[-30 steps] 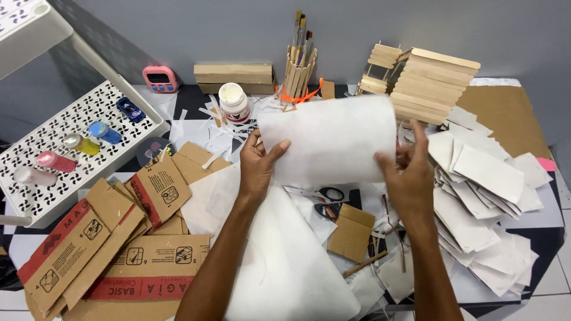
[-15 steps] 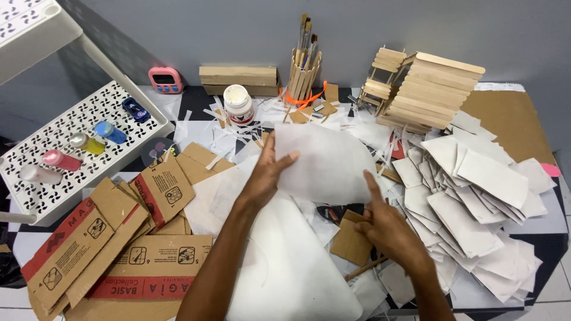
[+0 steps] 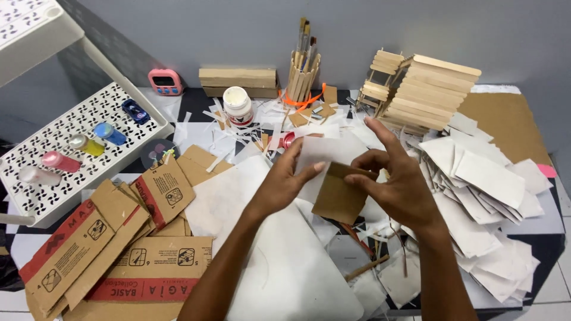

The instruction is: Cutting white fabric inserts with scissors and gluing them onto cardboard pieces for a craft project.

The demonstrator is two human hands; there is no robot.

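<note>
Holding a small brown cardboard piece (image 3: 338, 196) up over the cluttered worktop (image 3: 550, 252), both hands are meeting at its top edge. The left hand (image 3: 285, 178) is pinching the upper left corner between thumb and fingers, together with a thin white paper sheet (image 3: 324, 151) that is standing just behind the card. The right hand (image 3: 395, 184) is gripping the upper right edge, its thumb and bent fingers closing on the card while the index finger is pointing up and free.

The card is looking light and fairly stiff, a flat rectangle of plain kraft colour, tilting slightly with its lower edge hanging loose. It is probably creasing easily if squeezed hard, so the edges and corners are seeming the best places to hold, as both hands are doing now. The paper behind it is looking limp and far softer, likely to tear or slip, and is needing support from the card.

Around the hands, larger white sheets (image 3: 285, 267) are lying below, flattened printed cartons (image 3: 113, 249) are spreading to the left, and a heap of cut white pieces (image 3: 488, 190) is piling up to the right. A stick-built model (image 3: 425, 89) and a brush holder (image 3: 303, 68) are standing at the back.
</note>
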